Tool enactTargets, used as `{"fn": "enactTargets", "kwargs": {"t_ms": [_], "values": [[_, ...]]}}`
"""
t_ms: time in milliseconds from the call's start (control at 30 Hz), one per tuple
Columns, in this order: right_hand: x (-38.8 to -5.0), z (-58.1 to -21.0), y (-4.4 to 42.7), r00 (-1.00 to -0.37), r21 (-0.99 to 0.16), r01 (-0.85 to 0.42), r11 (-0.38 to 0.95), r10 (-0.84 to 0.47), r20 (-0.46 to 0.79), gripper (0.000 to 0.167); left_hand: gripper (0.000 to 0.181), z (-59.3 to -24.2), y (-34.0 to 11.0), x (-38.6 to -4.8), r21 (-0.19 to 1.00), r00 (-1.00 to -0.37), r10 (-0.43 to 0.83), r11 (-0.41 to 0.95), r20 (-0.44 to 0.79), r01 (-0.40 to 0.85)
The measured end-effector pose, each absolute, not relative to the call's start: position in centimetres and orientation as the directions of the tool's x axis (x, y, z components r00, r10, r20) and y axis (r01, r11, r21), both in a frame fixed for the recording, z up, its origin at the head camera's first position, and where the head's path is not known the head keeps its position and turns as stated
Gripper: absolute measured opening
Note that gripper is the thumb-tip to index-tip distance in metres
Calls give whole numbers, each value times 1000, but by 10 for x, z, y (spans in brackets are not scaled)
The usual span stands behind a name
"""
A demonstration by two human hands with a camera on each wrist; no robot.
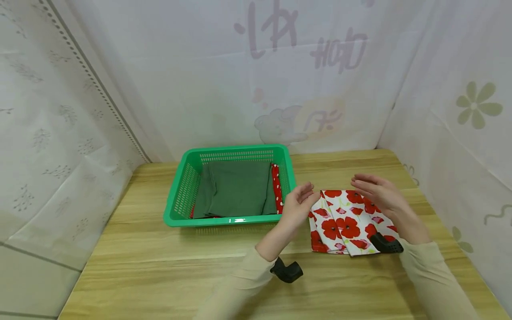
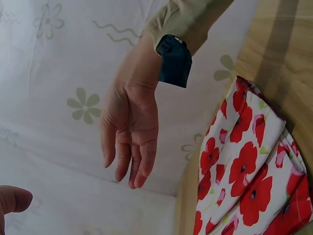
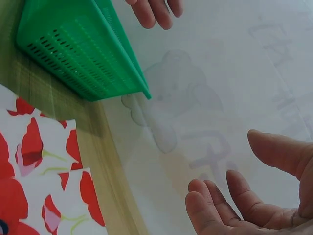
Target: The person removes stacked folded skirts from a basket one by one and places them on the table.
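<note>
A folded white cloth with red poppies (image 1: 348, 226) lies flat on the table, right of the basket. Above its left edge hovers the left hand (image 1: 295, 208), fingers relaxed and holding nothing. Over the cloth's right part the right hand (image 1: 386, 198) is raised, its fingers loosely bent and apart from the fabric. The left wrist view shows the right hand (image 2: 132, 127) with its palm visible, beside the poppy cloth (image 2: 249, 171). In the right wrist view the right hand (image 3: 254, 196) holds nothing, and the left hand's fingertips (image 3: 156, 12) show at the top.
A green plastic basket (image 1: 236, 220) stands at the back middle of the wooden table (image 1: 168, 275). Inside are folded dark green cloths (image 1: 240, 186) and a red cloth with white dots (image 1: 277, 186). Printed white curtains (image 1: 200, 89) hang behind and at both sides.
</note>
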State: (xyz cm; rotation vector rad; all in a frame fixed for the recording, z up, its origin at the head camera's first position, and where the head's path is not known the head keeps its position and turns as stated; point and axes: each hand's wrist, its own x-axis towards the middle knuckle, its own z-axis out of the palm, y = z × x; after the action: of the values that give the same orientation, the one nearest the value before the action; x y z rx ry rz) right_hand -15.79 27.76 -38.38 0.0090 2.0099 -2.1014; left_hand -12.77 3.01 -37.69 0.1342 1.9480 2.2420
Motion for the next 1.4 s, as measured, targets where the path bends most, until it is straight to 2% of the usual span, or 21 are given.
{"fn": "enactTargets", "kwargs": {"t_ms": [200,467,700,833,1400], "values": [[-164,-380,264,-969,-984,170,-43,-191,-159,54,46,-373,19,-132,992,-988,147,-116,-41,-59],[-172,-375,242,-960,-986,161,-47,-237,-146,55,45,-370,3,-137,991,-994,106,-122,-40,-52],[-177,-373,222,-956,-988,127,-83,-274,-100,45,49,-370,-14,-140,988,-994,104,-140,-45,-59],[-179,-371,210,-954,-990,121,-66,-283,-97,52,49,-370,-24,-141,989,-994,93,-132,-59,-71],[-189,-374,163,-932,-984,162,-69,-338,-130,49,47,-369,-69,-145,987,-999,-5,-152,-49,-48]]}}
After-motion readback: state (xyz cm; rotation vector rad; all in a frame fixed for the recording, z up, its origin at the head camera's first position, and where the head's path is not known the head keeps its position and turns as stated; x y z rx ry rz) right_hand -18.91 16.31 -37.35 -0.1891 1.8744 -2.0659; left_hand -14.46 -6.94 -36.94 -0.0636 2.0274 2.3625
